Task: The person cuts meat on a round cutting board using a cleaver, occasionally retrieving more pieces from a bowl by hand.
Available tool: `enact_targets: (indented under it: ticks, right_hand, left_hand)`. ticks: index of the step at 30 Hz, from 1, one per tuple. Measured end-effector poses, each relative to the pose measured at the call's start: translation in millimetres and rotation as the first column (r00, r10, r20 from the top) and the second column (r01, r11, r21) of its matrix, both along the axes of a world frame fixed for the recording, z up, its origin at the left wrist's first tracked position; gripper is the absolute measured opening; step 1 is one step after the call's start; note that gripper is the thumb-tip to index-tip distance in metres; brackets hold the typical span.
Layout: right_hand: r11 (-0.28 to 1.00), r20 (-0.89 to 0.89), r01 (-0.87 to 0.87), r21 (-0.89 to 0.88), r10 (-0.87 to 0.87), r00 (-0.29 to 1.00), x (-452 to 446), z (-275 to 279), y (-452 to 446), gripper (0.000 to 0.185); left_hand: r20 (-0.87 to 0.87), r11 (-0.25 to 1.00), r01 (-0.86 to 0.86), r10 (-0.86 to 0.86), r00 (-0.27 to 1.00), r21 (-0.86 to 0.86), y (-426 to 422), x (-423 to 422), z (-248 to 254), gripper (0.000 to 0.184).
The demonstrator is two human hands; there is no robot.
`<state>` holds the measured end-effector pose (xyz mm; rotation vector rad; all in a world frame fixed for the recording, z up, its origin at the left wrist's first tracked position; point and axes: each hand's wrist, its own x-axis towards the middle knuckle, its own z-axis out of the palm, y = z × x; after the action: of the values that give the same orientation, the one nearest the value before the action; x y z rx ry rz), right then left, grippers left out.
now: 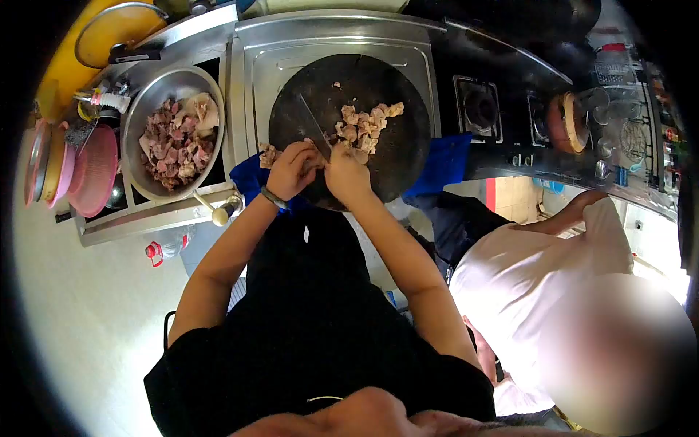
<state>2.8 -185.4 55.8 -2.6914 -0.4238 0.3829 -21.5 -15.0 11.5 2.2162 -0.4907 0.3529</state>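
A round dark chopping board (397,164) lies in front of me on the steel counter. My right hand (346,175) is closed round a knife (314,116), whose blade is seen nearly edge-on and points away to the upper left. Close beside the blade, my left hand (294,170) has its fingers curled over a piece of meat, which they mostly hide. A few meat chunks (269,155) sit left of that hand, at the board's edge. Cut pieces of meat (364,127) are heaped on the board beyond my right hand.
To the left stands a large metal bowl (132,156) of meat pieces. Pink baskets (95,175) are stacked at far left. Stove burners (479,109) and a brown pot (566,122) are on the right. A person in a white shirt (539,269) is close on my right.
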Motion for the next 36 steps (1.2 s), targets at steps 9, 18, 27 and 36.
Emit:
enact_targets:
  ticks: [9,18,27,36]
  right_hand:
    - [0.981,-0.185,0.032,-0.192,-0.069,0.980,-70,18,-54,0.041]
    - [0.996,-0.033,0.094,-0.004,-0.094,0.995,-104,16,-95,0.031]
    - [0.911,-0.128,0.361,0.202,-0.341,0.931,-123,29,-111,0.025]
    - [0.995,0.221,0.089,0.034,-0.095,0.971,-120,26,-92,0.036]
  left_hand:
    - [0.049,0.946,-0.057,0.043,0.998,0.320,15,-20,15,0.049]
    - [0.183,0.971,-0.145,0.110,0.977,0.191,14,64,28,0.047]
    - [-0.113,0.922,0.363,-0.349,0.930,0.137,-5,46,5,0.038]
    - [-0.086,0.980,-0.200,0.200,0.976,0.009,-21,-11,6,0.031]
